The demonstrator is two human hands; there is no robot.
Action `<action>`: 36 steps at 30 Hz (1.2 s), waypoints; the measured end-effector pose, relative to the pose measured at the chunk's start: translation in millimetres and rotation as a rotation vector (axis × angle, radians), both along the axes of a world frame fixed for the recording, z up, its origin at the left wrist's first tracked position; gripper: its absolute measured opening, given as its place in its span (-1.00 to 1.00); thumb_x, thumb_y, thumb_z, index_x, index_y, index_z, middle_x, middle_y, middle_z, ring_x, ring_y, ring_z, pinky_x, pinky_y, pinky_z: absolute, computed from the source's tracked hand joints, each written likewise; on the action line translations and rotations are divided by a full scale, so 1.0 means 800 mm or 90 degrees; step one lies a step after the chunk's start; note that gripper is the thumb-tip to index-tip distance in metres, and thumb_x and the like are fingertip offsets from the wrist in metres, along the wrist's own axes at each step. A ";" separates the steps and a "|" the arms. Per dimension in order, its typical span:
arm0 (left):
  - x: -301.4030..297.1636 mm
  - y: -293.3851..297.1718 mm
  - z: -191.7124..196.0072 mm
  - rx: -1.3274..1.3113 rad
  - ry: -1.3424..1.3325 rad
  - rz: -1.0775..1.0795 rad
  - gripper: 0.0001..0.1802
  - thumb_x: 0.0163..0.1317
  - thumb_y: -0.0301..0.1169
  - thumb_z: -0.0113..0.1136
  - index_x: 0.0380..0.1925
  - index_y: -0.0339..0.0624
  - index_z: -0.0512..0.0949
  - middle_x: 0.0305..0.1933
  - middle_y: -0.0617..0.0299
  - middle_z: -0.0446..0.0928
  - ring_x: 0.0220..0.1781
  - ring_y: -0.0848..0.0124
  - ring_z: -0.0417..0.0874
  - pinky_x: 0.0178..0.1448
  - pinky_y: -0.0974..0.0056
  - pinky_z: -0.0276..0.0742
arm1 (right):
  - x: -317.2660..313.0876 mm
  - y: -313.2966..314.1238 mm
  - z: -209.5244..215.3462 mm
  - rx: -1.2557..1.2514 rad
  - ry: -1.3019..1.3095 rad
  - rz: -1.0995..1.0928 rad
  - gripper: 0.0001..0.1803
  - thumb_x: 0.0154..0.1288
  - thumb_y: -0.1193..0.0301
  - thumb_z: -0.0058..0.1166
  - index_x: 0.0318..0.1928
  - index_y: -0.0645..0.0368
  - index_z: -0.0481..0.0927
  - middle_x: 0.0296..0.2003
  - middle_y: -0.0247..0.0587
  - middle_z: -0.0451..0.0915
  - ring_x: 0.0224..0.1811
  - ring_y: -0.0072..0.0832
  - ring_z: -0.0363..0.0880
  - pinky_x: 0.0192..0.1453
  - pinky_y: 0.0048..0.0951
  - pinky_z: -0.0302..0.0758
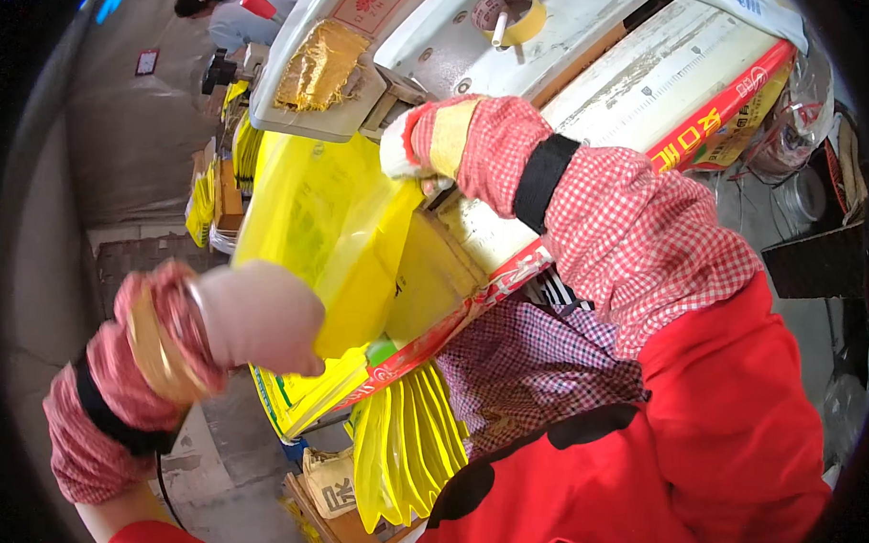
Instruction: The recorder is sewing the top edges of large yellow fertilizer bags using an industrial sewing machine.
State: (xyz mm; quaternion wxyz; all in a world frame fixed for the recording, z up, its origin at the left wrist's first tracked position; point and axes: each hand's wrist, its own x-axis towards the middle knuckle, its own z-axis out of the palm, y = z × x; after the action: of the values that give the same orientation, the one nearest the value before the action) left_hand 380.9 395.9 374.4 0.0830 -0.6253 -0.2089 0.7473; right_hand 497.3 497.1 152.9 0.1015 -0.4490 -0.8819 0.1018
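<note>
A thin, translucent yellow plastic sheet or bag (332, 227) hangs over the worktop beneath the head of a white sewing machine (338, 122). My right hand (403, 150), in a white glove, is by the machine head at the sheet's upper right corner. Its fingers are bent and partly hidden, and they appear closed on that corner. At the sheet's lower left edge is my left hand (264, 314), in a pale glove. Motion smears its fingers, so whether it grips the sheet does not show. Checked red sleeve covers with black bands wrap both forearms.
A yellow tape roll (509, 16) sits on the machine body. Folded yellow bags (407, 445) hang below the table's red-trimmed edge (437, 343), near my lap. More yellow stacks (202, 198) stand at the far left. At the right are a dark box (817, 258) and clear plastic (793, 130).
</note>
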 end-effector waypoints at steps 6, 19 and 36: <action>-0.012 -0.056 -0.085 -0.317 -0.252 -0.187 -0.75 -0.11 -0.19 0.22 -0.66 -0.14 0.61 -0.62 0.10 0.53 -0.53 0.08 0.59 -0.38 0.04 0.51 | -0.046 -0.136 -0.003 -0.019 0.098 -0.101 -0.80 -0.06 0.38 0.24 -0.33 0.07 0.66 -0.33 -0.11 0.64 -0.22 -0.21 0.61 -0.17 -0.28 0.53; 0.033 -0.085 -0.030 -0.314 -0.229 -0.289 -0.81 -0.11 -0.20 0.25 -0.65 -0.06 0.64 -0.67 0.20 0.52 -0.54 0.18 0.56 -0.33 0.15 0.47 | -0.046 -0.175 0.011 -0.048 0.177 -0.112 -0.74 0.01 0.45 0.11 -0.22 0.06 0.65 -0.16 -0.11 0.64 -0.03 -0.28 0.61 -0.02 -0.33 0.55; 0.054 -0.070 -0.052 -0.217 -0.274 -0.146 -0.71 -0.03 -0.15 0.26 -0.66 -0.15 0.63 -0.66 0.12 0.52 -0.53 0.14 0.61 -0.39 0.06 0.52 | -0.056 -0.132 -0.005 0.165 0.331 -0.020 -0.90 0.07 0.47 0.05 -0.35 0.13 0.58 -0.33 -0.13 0.60 -0.22 -0.29 0.61 -0.10 -0.25 0.50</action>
State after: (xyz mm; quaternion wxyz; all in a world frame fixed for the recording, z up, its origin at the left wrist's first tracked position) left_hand 424.5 339.5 332.6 0.0145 -0.7938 -0.0207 0.6076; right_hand 452.8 391.8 148.8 0.3823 -0.4047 -0.8249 0.0982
